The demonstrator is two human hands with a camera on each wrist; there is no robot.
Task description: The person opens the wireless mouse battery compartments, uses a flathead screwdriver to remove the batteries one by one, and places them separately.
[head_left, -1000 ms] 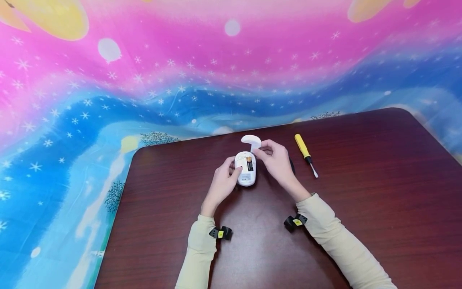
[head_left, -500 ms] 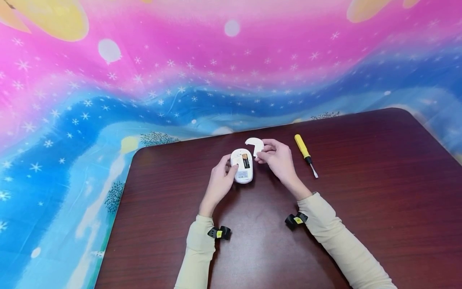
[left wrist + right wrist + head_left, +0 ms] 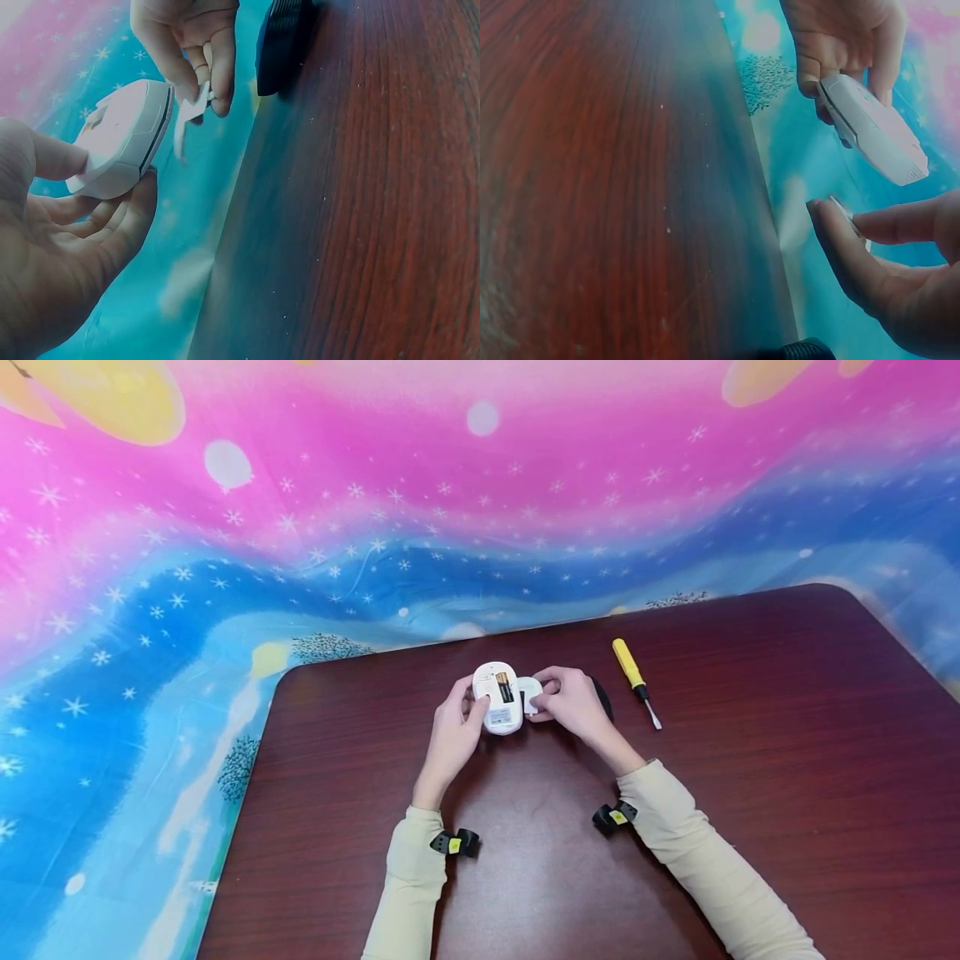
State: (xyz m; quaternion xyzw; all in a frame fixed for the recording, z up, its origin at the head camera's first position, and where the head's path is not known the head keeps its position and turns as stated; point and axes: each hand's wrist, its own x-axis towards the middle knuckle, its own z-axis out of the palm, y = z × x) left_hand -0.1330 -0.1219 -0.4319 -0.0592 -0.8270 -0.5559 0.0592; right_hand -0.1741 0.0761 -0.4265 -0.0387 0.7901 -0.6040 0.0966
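My left hand (image 3: 452, 727) grips a white computer mouse (image 3: 493, 705) by its left side, thumb on its underside, which faces up. Inside the uncovered compartment sits a battery (image 3: 503, 687) with a copper-and-black wrap; whether there is more than one is hard to tell. Just right of the mouse, my right hand (image 3: 573, 700) pinches a thin white curved battery cover (image 3: 531, 690) between thumb and fingers. In the left wrist view a narrow gap separates the cover (image 3: 182, 124) from the mouse (image 3: 124, 131). Both are held above the table.
A yellow-handled screwdriver (image 3: 636, 681) lies on the dark red wooden table (image 3: 750, 735), right of my right hand. Behind that hand is a black ridged object (image 3: 281, 49), mostly hidden in the head view. A patterned cloth (image 3: 337, 527) hangs behind the table's far edge.
The right hand has lowered the cover from above the mouse's far end to its right side and turned it. The left hand has shifted the mouse slightly left and away.
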